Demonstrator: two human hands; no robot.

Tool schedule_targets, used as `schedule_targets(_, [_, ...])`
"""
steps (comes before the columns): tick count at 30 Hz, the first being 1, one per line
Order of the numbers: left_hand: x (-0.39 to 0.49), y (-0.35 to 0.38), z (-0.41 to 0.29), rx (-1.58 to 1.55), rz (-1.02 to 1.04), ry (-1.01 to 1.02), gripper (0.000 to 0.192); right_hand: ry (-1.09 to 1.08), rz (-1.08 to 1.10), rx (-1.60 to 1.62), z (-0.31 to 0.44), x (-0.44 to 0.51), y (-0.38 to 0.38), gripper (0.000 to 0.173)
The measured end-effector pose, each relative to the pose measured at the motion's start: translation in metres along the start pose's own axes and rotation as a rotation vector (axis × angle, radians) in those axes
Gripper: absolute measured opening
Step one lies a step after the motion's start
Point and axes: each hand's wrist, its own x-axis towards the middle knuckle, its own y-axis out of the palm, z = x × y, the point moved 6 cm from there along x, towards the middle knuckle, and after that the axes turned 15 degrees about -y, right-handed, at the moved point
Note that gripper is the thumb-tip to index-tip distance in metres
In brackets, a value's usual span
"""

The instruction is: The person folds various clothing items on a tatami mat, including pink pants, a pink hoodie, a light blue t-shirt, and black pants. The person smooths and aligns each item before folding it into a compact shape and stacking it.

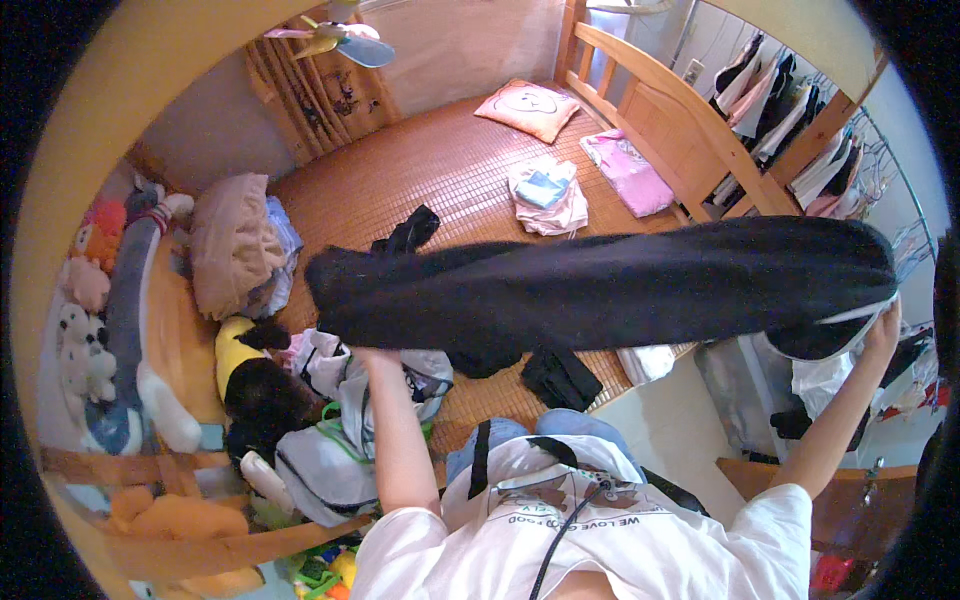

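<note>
A long black garment is stretched sideways in the air between my hands, above a bed covered with a tile-like mat. At its right end my right hand grips the edge, where a light trim shows. My left hand is at the garment's left end, its fingers mostly hidden under the cloth. Below the garment lies a folded black cloth on the mat, and beyond it another small black cloth. A light folded pile with a blue piece lies farther back.
An orange pillow and pink folded fabric lie by the wooden headboard. Beige bedding, plush toys and a grey-white bag are at left. Clothes hang on a rack at right; a fan is overhead.
</note>
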Motion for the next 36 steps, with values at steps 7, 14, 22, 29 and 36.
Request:
schedule_targets(7, [-0.038,0.045,-0.010,0.059,0.233,-0.126,0.040,0.606,-0.185,1.000,-0.050,-0.119,0.094,0.028])
schedule_targets(14, [-0.038,0.056,0.049,0.126,0.274,-0.279,0.040,0.829,-0.109,1.054,-0.009,-0.185,0.223,0.022])
schedule_targets(22, [-0.064,0.099,0.148,0.365,0.428,-0.445,0.043,0.612,0.281,0.763,0.140,-0.198,0.356,0.049])
schedule_targets(29, [-0.135,0.163,0.177,1.242,0.749,0.161,0.057,0.356,0.412,0.956,0.194,-0.223,0.398,0.075])
schedule_targets(36, [-0.148,0.182,0.172,1.043,0.936,0.018,0.072,0.551,0.305,0.796,0.162,-0.236,0.410,0.060])
